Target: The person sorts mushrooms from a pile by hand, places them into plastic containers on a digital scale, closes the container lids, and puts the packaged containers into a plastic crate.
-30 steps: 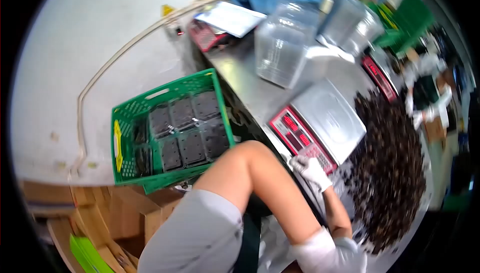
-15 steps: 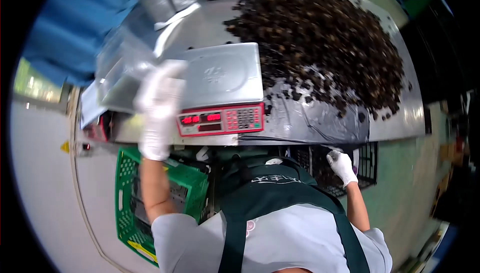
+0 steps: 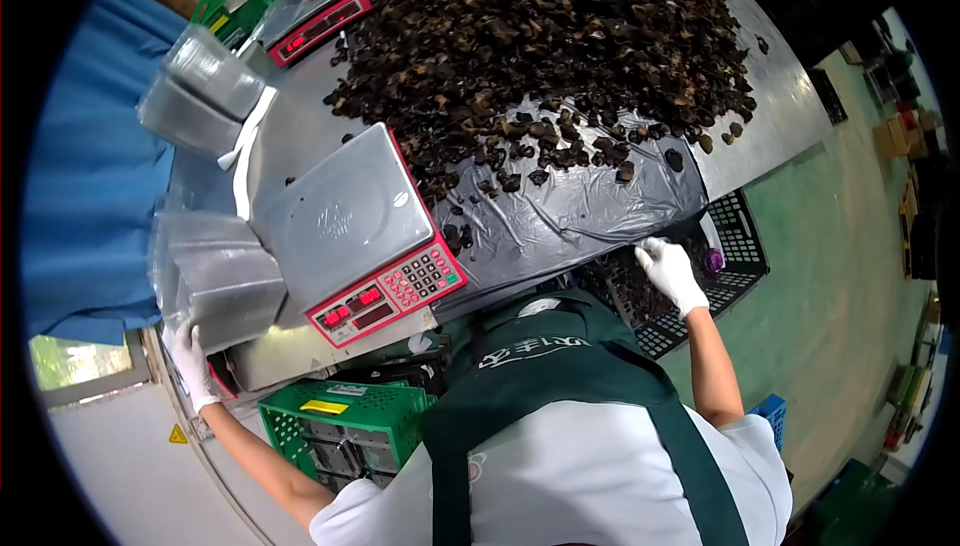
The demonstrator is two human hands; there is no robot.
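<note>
My left hand, in a white glove, reaches to the near left corner of a stack of clear plastic containers. Its fingers are extended against the stack, the tips partly hidden. To the right of that stack lies an electronic scale with a bare steel pan, red trim and lit red digits. My right hand, also gloved in white, is by the table's front edge, above a black crate. Its fingers are loosely bent and apart, with nothing visible in them.
Dark curled pieces resembling wood ear mushrooms form a big heap on the steel table. Black plastic sheeting covers the front edge. A second scale and more clear containers stand behind. A green crate sits below left.
My left hand has swung left and down, from beside the scale to the near clear stack. The view has turned, tilting the table. My right hand stays near the table edge.
</note>
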